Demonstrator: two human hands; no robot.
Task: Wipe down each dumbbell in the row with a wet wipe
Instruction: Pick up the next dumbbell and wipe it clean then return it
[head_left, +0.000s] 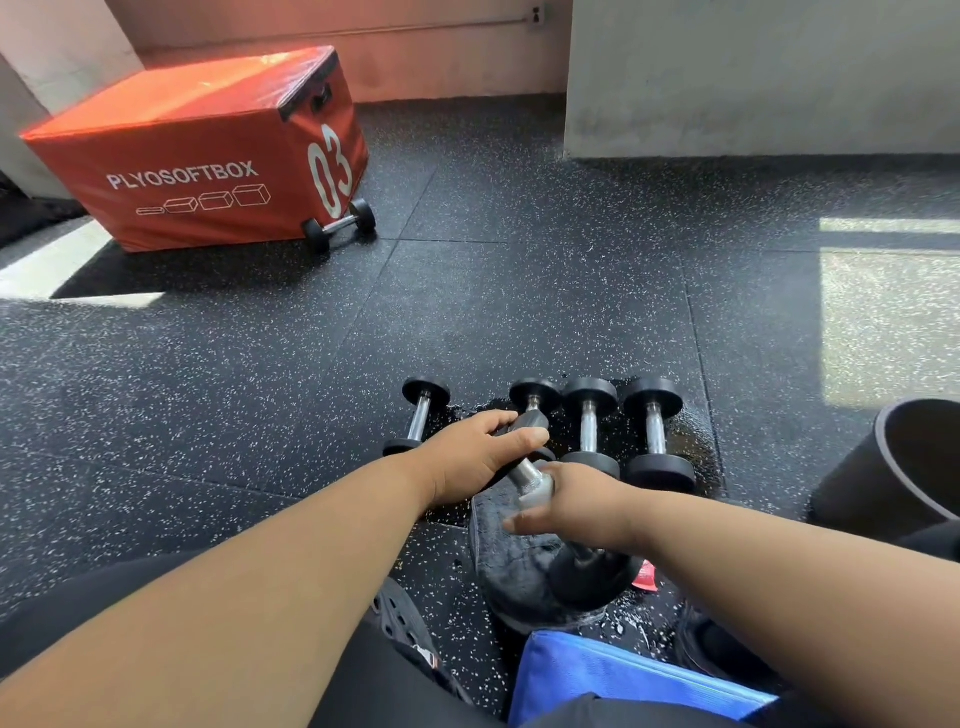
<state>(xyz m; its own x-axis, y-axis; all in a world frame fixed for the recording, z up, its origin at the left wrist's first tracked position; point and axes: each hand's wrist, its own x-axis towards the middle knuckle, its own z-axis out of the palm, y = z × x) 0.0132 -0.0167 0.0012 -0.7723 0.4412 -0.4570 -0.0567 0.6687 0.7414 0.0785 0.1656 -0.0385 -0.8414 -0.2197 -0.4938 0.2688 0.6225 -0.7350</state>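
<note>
Blue pad (623, 675), dumbbell (524, 475) between both hands' grip

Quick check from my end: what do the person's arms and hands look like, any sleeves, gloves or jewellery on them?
Both forearms are bare up to the frame edge: no sleeves in view. The left hand and right hand wear no gloves, and no rings, watch or wristbands show. Nails look short and unpainted.
</note>
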